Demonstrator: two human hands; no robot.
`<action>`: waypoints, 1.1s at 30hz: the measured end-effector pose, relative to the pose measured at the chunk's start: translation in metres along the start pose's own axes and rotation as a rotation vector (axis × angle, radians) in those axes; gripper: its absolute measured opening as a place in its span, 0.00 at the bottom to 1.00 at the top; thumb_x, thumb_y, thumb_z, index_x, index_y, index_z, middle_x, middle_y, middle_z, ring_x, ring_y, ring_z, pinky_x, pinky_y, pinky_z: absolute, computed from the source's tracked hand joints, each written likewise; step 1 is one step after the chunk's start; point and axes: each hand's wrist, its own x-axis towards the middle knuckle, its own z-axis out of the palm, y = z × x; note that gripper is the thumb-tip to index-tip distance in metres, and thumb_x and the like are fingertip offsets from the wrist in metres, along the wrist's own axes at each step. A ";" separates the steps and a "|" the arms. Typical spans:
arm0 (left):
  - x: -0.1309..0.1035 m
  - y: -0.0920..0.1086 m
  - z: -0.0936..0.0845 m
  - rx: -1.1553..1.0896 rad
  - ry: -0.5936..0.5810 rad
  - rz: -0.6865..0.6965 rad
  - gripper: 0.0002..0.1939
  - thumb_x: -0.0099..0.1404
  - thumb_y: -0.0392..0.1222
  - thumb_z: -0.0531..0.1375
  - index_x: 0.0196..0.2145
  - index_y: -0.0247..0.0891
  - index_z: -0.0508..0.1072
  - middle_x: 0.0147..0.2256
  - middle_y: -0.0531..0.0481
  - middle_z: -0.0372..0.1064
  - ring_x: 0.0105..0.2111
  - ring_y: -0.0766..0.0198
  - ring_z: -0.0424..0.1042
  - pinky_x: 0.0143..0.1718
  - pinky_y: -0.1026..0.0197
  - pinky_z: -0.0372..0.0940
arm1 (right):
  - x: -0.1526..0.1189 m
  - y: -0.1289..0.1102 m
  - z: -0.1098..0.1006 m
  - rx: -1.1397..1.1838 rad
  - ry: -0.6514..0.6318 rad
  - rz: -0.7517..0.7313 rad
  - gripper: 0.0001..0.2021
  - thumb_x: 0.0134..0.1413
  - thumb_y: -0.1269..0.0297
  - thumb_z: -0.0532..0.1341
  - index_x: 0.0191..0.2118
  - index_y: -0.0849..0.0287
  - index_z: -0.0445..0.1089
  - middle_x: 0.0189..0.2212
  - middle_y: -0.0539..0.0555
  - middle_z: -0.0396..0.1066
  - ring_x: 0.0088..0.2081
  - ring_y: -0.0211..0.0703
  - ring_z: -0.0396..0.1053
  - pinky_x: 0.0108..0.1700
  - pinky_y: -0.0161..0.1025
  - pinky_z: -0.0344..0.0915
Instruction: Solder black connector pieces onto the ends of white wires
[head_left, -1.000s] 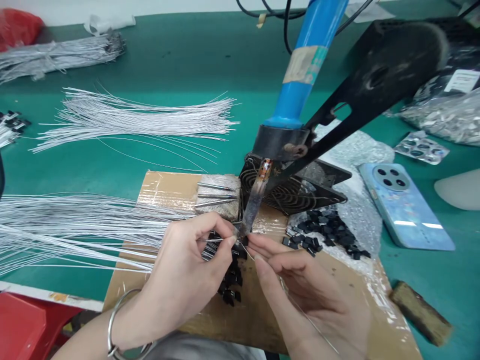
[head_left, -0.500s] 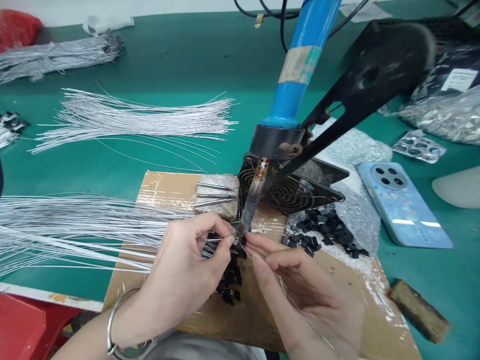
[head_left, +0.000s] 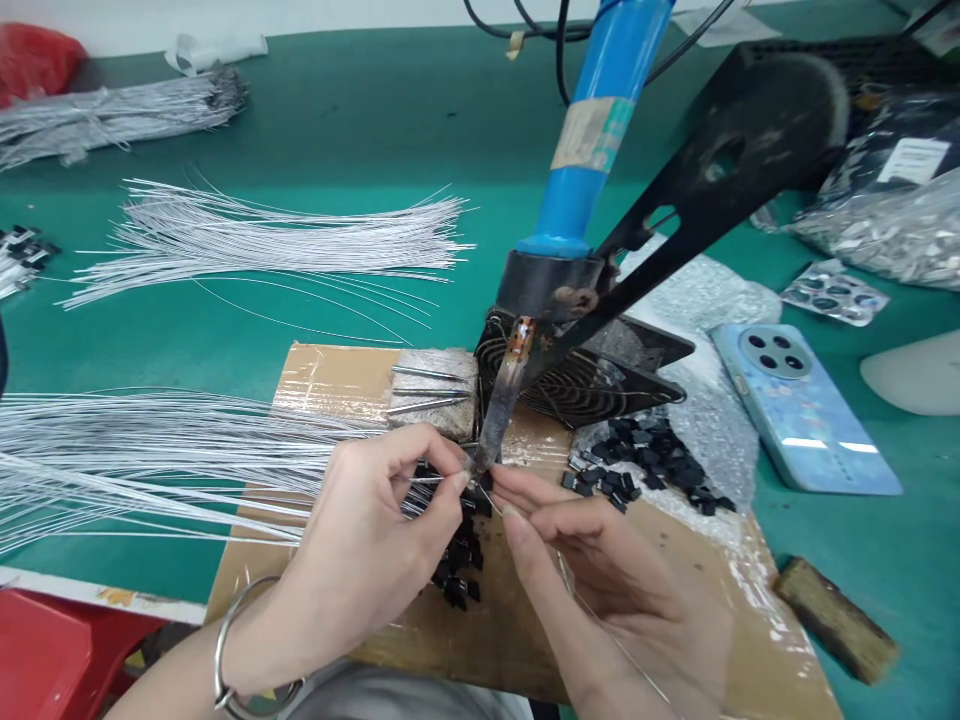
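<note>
At six o'clock, by the soldering iron (head_left: 566, 205) tip, I keep my left hand (head_left: 382, 520) pinched on a pale wire (head_left: 426, 481), my right hand (head_left: 607, 580) on a thin strand (head_left: 491, 500); neither has visibly shifted, so work seems ongoing.

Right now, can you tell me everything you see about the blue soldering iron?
The soldering iron has a shiny blue handle, maybe plastic, with beige and green tape on it. A black collar on a black arm holds it slanted, tip down. Its metal barrel looks orange-brown above, grey below. The tip is by the left hand and right hand; touching, I can't tell.
</note>
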 end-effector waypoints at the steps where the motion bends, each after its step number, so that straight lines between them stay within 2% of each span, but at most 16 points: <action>1: 0.000 0.001 0.000 -0.003 0.002 -0.001 0.06 0.63 0.37 0.59 0.28 0.37 0.73 0.32 0.47 0.77 0.32 0.60 0.72 0.28 0.61 0.61 | 0.000 0.000 0.000 -0.002 -0.005 -0.003 0.08 0.56 0.64 0.69 0.29 0.53 0.71 0.46 0.49 0.81 0.46 0.43 0.80 0.46 0.29 0.76; 9: 0.000 -0.001 0.001 -0.002 0.007 -0.012 0.07 0.63 0.38 0.59 0.27 0.36 0.73 0.31 0.46 0.77 0.30 0.61 0.71 0.27 0.61 0.60 | -0.003 -0.005 0.006 0.050 0.084 0.076 0.09 0.55 0.61 0.71 0.27 0.52 0.72 0.44 0.49 0.81 0.46 0.41 0.80 0.46 0.26 0.74; 15: -0.001 -0.002 0.000 -0.008 0.003 -0.014 0.06 0.63 0.37 0.59 0.28 0.36 0.73 0.32 0.47 0.77 0.32 0.60 0.72 0.28 0.62 0.61 | -0.001 -0.002 0.004 0.011 0.040 0.034 0.08 0.55 0.63 0.70 0.28 0.52 0.72 0.44 0.49 0.81 0.46 0.40 0.80 0.46 0.25 0.74; 19: -0.001 -0.003 0.001 -0.012 -0.006 -0.014 0.06 0.63 0.36 0.59 0.28 0.37 0.73 0.32 0.47 0.77 0.32 0.60 0.72 0.29 0.62 0.61 | -0.001 -0.001 0.004 -0.005 0.073 0.050 0.08 0.54 0.62 0.70 0.28 0.52 0.72 0.43 0.48 0.82 0.46 0.39 0.80 0.49 0.25 0.72; 27: -0.001 -0.003 0.001 -0.001 -0.022 0.021 0.07 0.64 0.36 0.58 0.28 0.37 0.73 0.32 0.47 0.77 0.32 0.60 0.72 0.29 0.62 0.62 | -0.002 -0.002 0.004 -0.003 0.081 0.072 0.09 0.53 0.60 0.71 0.27 0.53 0.73 0.43 0.52 0.82 0.46 0.45 0.80 0.46 0.32 0.76; 33: 0.000 -0.002 0.001 -0.003 -0.015 0.015 0.07 0.64 0.36 0.58 0.27 0.37 0.73 0.32 0.47 0.77 0.32 0.60 0.72 0.30 0.62 0.62 | -0.002 -0.002 0.005 0.009 0.087 0.050 0.08 0.54 0.62 0.71 0.27 0.52 0.73 0.43 0.48 0.82 0.45 0.40 0.80 0.46 0.26 0.74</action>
